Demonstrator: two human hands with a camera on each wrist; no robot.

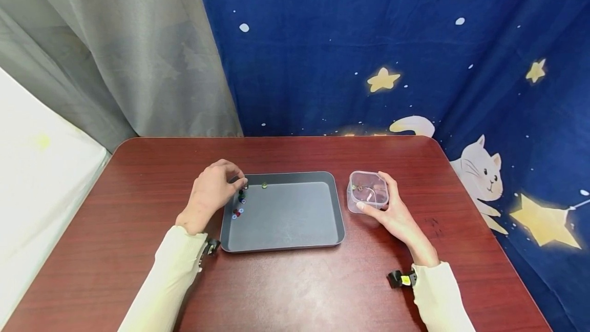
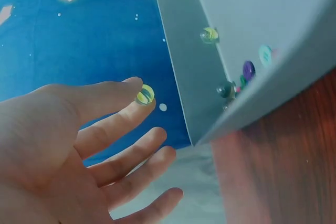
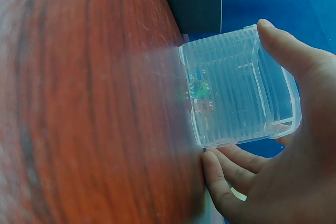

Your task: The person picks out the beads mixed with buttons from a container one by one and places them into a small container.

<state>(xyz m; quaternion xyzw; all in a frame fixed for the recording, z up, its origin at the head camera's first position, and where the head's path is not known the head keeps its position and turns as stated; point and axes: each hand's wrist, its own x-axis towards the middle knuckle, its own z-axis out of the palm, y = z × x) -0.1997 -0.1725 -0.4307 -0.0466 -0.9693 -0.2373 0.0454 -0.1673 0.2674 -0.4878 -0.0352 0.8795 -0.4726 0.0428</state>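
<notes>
At the far left corner of the grey tray (image 1: 295, 219), my left hand (image 1: 213, 186) pinches a clear marble with yellow swirls (image 2: 146, 95) between thumb and index finger. The other fingers are spread loosely. Another yellowish marble (image 1: 265, 185) lies near the tray's back wall. Small buttons and marbles gather along the tray's left side, among them a purple button (image 2: 249, 70) and a pale button (image 2: 265, 55). My right hand (image 1: 395, 215) grips a clear plastic box (image 3: 236, 90) right of the tray, with greenish (image 3: 200, 88) and reddish pieces (image 3: 205, 107) showing inside.
The tray and box are on a reddish-brown wooden table (image 1: 286, 291). Behind it hang a grey curtain (image 1: 120, 50) and a blue star-patterned curtain (image 1: 313, 55). Each wrist wears a small black camera, one of them the right camera (image 1: 395, 278).
</notes>
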